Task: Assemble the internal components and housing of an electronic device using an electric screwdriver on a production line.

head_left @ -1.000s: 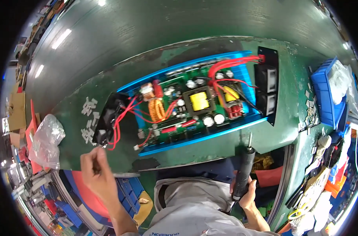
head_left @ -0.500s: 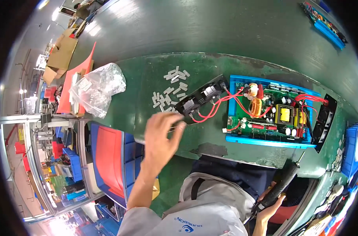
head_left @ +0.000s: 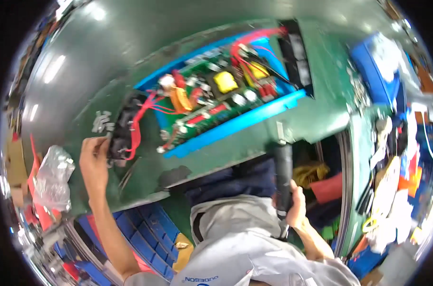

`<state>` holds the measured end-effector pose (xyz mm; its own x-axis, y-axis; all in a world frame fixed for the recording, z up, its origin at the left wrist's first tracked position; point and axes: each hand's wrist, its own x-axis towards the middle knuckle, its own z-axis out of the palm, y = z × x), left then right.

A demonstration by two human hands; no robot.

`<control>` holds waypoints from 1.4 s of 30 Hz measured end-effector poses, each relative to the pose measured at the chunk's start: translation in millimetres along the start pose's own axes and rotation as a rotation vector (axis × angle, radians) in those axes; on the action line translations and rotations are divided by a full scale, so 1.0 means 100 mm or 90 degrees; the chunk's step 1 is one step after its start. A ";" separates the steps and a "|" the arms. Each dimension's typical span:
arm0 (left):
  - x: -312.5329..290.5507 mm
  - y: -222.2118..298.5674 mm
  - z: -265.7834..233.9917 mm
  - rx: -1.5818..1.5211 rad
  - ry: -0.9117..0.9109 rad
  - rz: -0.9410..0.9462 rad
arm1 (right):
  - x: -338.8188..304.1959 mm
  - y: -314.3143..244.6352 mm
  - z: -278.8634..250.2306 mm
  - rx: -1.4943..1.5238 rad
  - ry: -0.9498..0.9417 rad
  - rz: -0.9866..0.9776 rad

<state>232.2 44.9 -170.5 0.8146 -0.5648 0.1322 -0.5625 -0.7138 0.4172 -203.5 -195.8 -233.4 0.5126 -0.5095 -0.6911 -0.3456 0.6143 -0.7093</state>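
My left hand (head_left: 95,164) is at the left end of a black end panel (head_left: 123,126) with sockets, its bent fingers closed against the panel's edge; blur hides the fingertips. Red wires (head_left: 139,121) join this panel to a green circuit board (head_left: 202,102) in a blue metal housing (head_left: 235,125). On the board are a copper-coloured coil (head_left: 181,99) and yellow transformers (head_left: 225,82). An electric screwdriver (head_left: 283,176), black and upright in the picture, is gripped in my right hand (head_left: 296,207). Its tip points up over the bench's front edge, right of the housing.
Small pale pieces (head_left: 102,121) lie beyond my left hand. A clear plastic bag (head_left: 54,178) sits at the left. At the housing's right end stands a black fan panel (head_left: 296,59). A blue bin (head_left: 376,71) is farther right on the green bench (head_left: 245,148).
The view has swung right, shifting the bench left in the picture. My left hand has come up against the black panel's end. The screwdriver has turned from slanting right to nearly upright.
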 end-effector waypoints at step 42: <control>0.44 2.28 0.66 0.087 -0.113 0.565 | 0.07 -0.25 0.22 -0.139 -0.215 -0.123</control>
<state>130.3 -169.8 -129.2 0.0484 -0.9768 0.2086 -0.9928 -0.0242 0.1171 -173.9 -201.3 -217.6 0.7999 -0.3547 -0.4841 -0.3575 0.3663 -0.8591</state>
